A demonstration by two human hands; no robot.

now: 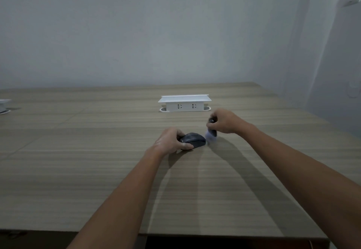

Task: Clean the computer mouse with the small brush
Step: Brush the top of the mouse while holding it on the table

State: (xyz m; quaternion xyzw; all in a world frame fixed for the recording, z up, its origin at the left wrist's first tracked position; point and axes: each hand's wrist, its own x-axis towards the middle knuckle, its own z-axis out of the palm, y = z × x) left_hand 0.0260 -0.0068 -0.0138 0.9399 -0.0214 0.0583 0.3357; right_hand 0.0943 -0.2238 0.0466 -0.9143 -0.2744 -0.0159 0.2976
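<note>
A dark computer mouse (195, 139) lies on the wooden table (97, 170), a little right of centre. My left hand (169, 140) grips it from the left side, thumb on the near edge and fingers over the far edge. My right hand (224, 121) holds a small brush (212, 134) with a dark handle, pointing down. Its pale bristles are blurred and sit just off the mouse's right end, close to the tabletop.
A white pop-up socket box (184, 103) with two outlets stands on the table behind the hands. Part of another white object (4, 105) shows at the far left edge. A grey wall rises behind the table and along the right.
</note>
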